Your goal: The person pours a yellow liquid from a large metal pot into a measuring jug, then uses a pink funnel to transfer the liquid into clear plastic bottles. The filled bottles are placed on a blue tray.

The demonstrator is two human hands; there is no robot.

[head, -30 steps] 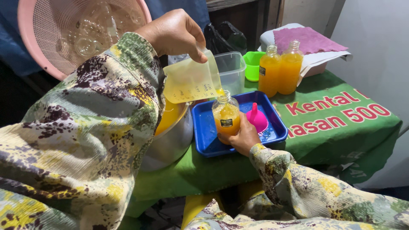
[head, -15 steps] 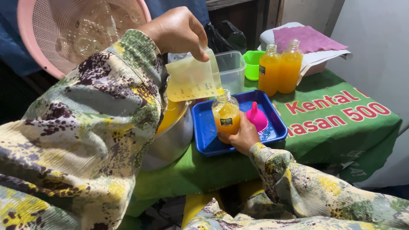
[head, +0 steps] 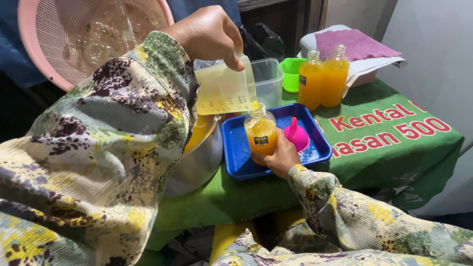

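- The left hand (head: 209,35), at upper centre of the frame, has its fingers curled over the rim of a clear measuring jug (head: 224,88) and clamps it, tipped so that its spout points down and to the right.
- A little orange liquid lies in the low corner of the jug, right at the mouth of a small clear bottle (head: 260,132), which stands upright in the middle of the frame.
- The right hand (head: 280,158) wraps the lower part of that bottle from the right and below, fingers closed around it; the bottle is nearly full of orange juice and bears a small dark label.
- The bottle stands in a shallow blue tray (head: 240,152) on a green tablecloth (head: 374,148); the tray's floor looks wet.
- A pink funnel (head: 296,136) lies in the tray just right of the bottle, near the right hand's fingers.
- Left of the tray sits a metal bowl (head: 199,162) holding more orange liquid; the wide patterned sleeve (head: 98,148) of the left arm covers most of it and fills the left of the frame.
- Behind the jug is a clear plastic tub (head: 268,79), partly hidden by it, and to its right a green cup (head: 291,71).
- Two filled bottles (head: 322,76) stand side by side at upper right, touching, without caps.
- Behind them a purple cloth (head: 354,44) lies on a pale box.
- A pink basket (head: 34,54) of empty clear bottles fills the upper left corner.
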